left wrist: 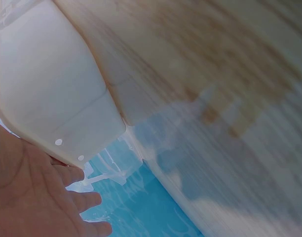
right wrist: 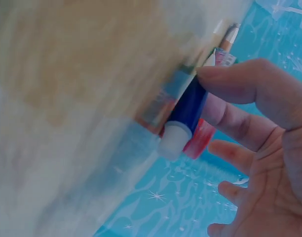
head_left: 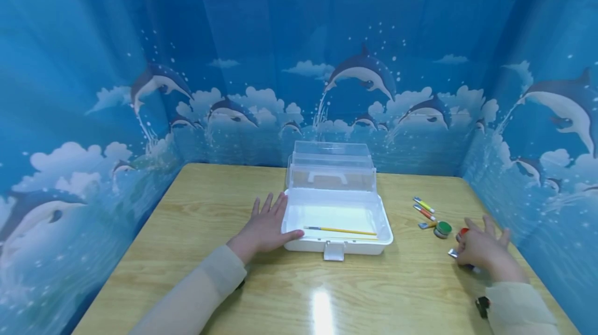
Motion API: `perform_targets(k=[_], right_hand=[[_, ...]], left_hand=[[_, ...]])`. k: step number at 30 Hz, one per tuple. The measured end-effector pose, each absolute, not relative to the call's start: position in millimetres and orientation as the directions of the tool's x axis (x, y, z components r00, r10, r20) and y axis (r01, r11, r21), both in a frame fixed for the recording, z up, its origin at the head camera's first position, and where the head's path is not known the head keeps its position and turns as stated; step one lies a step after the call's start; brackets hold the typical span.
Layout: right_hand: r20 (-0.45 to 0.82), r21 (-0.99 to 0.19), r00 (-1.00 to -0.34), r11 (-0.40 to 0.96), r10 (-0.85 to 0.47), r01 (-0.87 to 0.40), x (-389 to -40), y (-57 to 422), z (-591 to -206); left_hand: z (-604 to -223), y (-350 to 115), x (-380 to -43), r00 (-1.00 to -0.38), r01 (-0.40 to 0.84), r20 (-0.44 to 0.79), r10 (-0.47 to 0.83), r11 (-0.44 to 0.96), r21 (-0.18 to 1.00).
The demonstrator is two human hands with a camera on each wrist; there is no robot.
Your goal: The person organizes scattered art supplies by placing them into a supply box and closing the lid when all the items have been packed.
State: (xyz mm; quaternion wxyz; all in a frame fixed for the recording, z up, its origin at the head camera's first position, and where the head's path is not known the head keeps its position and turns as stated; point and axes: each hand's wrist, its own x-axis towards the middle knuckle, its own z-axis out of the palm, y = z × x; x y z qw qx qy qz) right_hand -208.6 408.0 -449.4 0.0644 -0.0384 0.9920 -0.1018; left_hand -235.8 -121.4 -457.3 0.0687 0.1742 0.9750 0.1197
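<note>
A white plastic box stands with its clear lid raised, and a yellow-handled paintbrush lies inside along the front. My left hand rests against the box's left side, fingers straight, thumb at the front rim. At the table's right side, my right hand pinches a dark blue paint tube with a white cap between thumb and index finger; its other fingers are spread. Just beyond that tube is a red paint jar, partly hidden by the hand. A green-lidded jar stands nearby.
Further back on the right lie a yellow paint tube, an orange-red tube and an ochre tube. A blue dolphin curtain encloses the wooden table at the back and sides.
</note>
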Motion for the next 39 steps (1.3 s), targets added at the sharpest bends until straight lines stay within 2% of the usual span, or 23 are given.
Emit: perform_targets(k=[29,39], right_hand=[[0.035,-0.208,-0.985,0.963,-0.168,-0.171,-214.9,355.9,-385.7],[0.108,-0.178,-0.96,0.945,-0.259,-0.275,-229.8,326.9,-365.3]], left_hand=[[-456.4,-121.8,-234.5,-0.93,0.322,-0.094,0.356,0.91,0.262],[-453.0,-120.8,-232.3,-0.93,0.318,-0.098,0.354,0.91,0.264]])
